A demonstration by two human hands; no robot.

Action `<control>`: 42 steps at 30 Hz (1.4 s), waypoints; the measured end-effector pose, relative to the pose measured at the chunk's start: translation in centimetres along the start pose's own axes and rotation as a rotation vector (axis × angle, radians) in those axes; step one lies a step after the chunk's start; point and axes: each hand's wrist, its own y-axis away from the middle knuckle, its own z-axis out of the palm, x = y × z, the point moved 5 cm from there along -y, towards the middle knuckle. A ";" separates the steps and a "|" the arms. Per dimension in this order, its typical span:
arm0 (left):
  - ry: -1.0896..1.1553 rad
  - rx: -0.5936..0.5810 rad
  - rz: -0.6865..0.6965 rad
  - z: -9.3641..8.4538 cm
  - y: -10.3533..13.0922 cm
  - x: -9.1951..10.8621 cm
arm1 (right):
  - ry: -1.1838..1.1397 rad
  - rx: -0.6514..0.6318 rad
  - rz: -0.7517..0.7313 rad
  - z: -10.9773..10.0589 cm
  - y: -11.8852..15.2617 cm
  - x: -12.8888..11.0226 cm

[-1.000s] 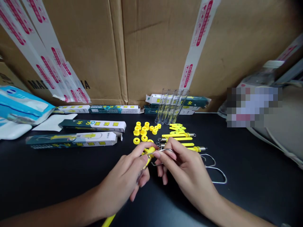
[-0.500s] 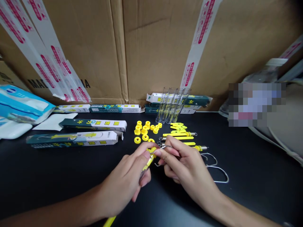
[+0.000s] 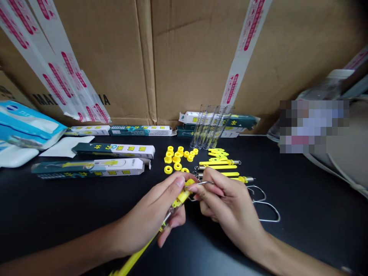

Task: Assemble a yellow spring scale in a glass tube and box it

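Observation:
My left hand [image 3: 152,209] is closed around a tube spring scale [image 3: 181,199] with a clear barrel, a yellow end cap and a long yellow rod slanting down to the lower left. My right hand [image 3: 230,209] pinches a bent metal wire hook [image 3: 205,183] against that yellow end, where the fingertips of both hands meet. Whether the wire sits in the cap is hidden by the fingers. Just beyond lie loose yellow caps [image 3: 168,158], yellow rods with springs [image 3: 220,167] and flat yellow pieces [image 3: 217,154]. Beside my right wrist rest more wire hooks [image 3: 270,220].
Several clear tubes [image 3: 207,126] stand upright behind the parts. Printed narrow boxes lie at the left [image 3: 89,168] and along the back [image 3: 140,131]. A tissue pack [image 3: 28,124] is far left, a plastic bottle [image 3: 324,88] far right. A big cardboard box [image 3: 186,57] walls off the back.
The spring scale's yellow end has come a little further into view, and more of its barrel and rod shows below my left hand. Both hands stay together, with the hook still pinched.

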 end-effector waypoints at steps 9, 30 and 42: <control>0.034 -0.055 0.009 -0.1 0.0 0.3 | -0.091 -0.020 0.106 0.5 -0.6 -0.1; 0.212 -0.108 0.045 -0.4 -0.6 0.5 | -0.873 -0.060 0.320 1.2 -0.4 -0.7; 0.318 -0.129 0.017 -0.4 -0.6 -0.1 | -0.698 -0.088 0.160 1.8 -1.9 0.0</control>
